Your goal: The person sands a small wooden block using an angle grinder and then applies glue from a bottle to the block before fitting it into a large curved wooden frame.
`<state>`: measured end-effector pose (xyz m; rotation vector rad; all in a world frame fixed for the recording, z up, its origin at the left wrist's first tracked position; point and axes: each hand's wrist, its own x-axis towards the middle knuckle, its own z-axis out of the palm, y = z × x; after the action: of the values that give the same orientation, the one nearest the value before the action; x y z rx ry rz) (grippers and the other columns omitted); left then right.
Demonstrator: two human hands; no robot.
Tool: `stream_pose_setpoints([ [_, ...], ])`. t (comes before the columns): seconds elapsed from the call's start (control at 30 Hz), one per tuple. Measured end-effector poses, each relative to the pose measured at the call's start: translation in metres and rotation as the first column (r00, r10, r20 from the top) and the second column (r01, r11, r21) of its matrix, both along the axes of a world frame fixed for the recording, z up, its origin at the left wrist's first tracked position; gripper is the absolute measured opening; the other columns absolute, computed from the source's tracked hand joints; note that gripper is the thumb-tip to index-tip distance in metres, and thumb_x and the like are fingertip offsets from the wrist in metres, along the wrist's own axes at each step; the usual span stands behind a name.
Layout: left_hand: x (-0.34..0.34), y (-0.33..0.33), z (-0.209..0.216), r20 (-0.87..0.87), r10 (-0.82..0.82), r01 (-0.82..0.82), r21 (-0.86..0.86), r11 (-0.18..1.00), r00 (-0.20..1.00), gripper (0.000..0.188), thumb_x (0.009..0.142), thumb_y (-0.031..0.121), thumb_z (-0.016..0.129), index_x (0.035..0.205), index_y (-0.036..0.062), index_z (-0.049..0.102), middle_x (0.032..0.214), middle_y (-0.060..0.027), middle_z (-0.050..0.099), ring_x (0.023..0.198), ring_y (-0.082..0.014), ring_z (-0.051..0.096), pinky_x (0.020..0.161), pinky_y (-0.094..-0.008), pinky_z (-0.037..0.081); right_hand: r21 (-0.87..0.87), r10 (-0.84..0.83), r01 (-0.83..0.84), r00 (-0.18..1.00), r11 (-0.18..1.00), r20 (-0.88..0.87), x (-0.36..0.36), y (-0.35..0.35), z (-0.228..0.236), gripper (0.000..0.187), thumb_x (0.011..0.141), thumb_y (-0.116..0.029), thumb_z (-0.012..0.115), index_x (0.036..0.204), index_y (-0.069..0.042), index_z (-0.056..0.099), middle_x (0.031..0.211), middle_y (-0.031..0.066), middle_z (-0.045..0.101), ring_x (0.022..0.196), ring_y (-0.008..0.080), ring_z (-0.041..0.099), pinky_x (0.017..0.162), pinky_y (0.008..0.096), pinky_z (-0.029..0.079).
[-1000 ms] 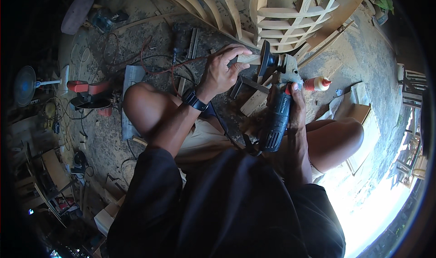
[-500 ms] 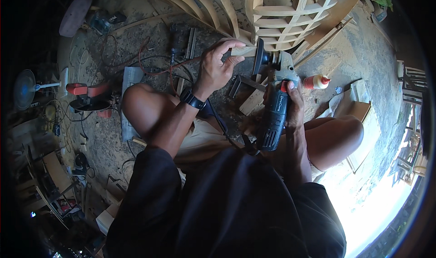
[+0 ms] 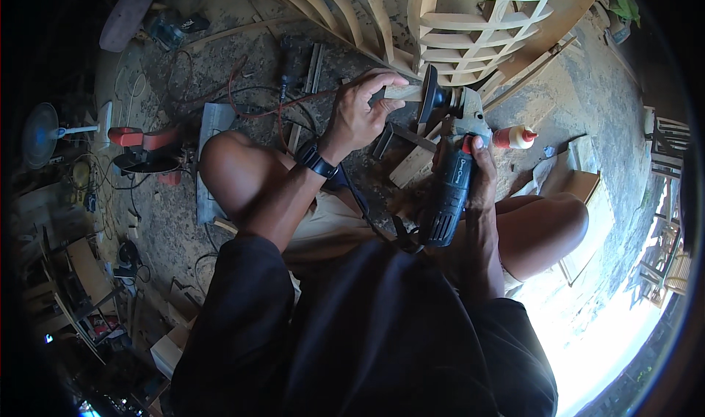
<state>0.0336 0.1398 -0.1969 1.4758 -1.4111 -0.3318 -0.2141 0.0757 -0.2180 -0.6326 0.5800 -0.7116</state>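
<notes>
My left hand (image 3: 361, 112) pinches a small pale wood block (image 3: 404, 92) between thumb and fingers. The block's far end meets the dark round disc (image 3: 429, 94) of an angle grinder (image 3: 449, 182); whether the disc is spinning I cannot tell. My right hand (image 3: 481, 174) is wrapped round the grinder's dark body, thumb beside its red switch. The tool stands with its head away from me and its rear near my lap. A black watch (image 3: 316, 160) is on my left wrist.
A curved wooden lattice frame (image 3: 488, 38) stands just beyond the disc. Right of the grinder lies a red-and-white glue bottle (image 3: 515, 137). Wood offcuts (image 3: 413, 167) and a metal square (image 3: 400, 139) lie between my knees. A red cut-off saw (image 3: 147, 149) and cables are at left.
Both hands, the block and the grinder sit slightly farther right in the picture, as do the lattice and bottle. The block stays at the disc, and both grips are the same.
</notes>
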Motion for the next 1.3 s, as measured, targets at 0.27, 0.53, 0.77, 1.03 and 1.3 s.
stream_pose_setpoints([
  [0.27,-0.002,0.004,0.001,-0.019,-0.023,0.023,0.005,1.0,1.0,0.029,0.089,0.012,0.078,0.116,0.0055,0.069,0.116,-0.013,0.071,0.106,-0.0308,0.07,0.092,-0.0369,0.055,0.022,-0.009,0.009,1.0,1.0,-0.01,-0.002,0.001,-0.003,0.048,0.101,-0.031,0.062,0.136,-0.006,0.04,0.101,0.0207,0.065,0.077,0.0288,0.072,0.064,0.0396,0.064],
  [0.53,-0.001,0.001,0.001,0.016,-0.04,0.04,-0.003,0.999,0.999,0.03,0.089,0.011,0.078,0.116,0.0047,0.069,0.116,-0.0132,0.072,0.107,-0.0309,0.07,0.092,-0.037,0.055,0.009,-0.023,0.023,1.0,1.0,-0.021,-0.002,0.0,0.002,0.05,0.102,-0.031,0.061,0.139,-0.006,0.039,0.1,0.0203,0.065,0.076,0.0283,0.072,0.064,0.039,0.064],
  [0.77,-0.001,0.004,0.0,0.004,-0.013,0.013,0.01,1.0,1.0,0.029,0.088,0.01,0.078,0.116,0.0052,0.07,0.117,-0.0132,0.072,0.109,-0.0311,0.07,0.093,-0.0372,0.055,-0.016,-0.008,0.008,1.0,1.0,-0.013,-0.002,0.004,0.006,0.051,0.103,-0.03,0.06,0.142,-0.007,0.038,0.101,0.0199,0.066,0.077,0.0284,0.072,0.064,0.0388,0.064],
  [1.03,-0.002,-0.001,0.011,0.007,-0.067,0.067,0.0,0.998,0.998,0.029,0.09,0.011,0.077,0.116,0.0049,0.069,0.115,-0.0125,0.072,0.107,-0.0295,0.07,0.094,-0.0361,0.054,0.022,-0.032,0.033,0.999,0.999,-0.022,-0.002,0.001,0.009,0.047,0.102,-0.031,0.061,0.137,-0.007,0.04,0.1,0.0192,0.065,0.076,0.0273,0.071,0.063,0.0382,0.063],
  [1.3,0.003,-0.027,0.055,-0.388,-0.119,0.096,-0.078,0.992,0.914,0.057,0.102,0.015,0.069,0.149,-0.004,0.043,0.126,-0.0089,0.061,0.118,-0.0169,0.061,0.101,-0.0284,0.048,0.079,-0.21,0.208,0.978,0.975,0.018,-0.008,-0.004,-0.012,0.055,0.097,-0.048,0.063,0.12,0.002,0.056,0.09,0.0174,0.068,0.07,0.0271,0.071,0.063,0.0387,0.063],
])
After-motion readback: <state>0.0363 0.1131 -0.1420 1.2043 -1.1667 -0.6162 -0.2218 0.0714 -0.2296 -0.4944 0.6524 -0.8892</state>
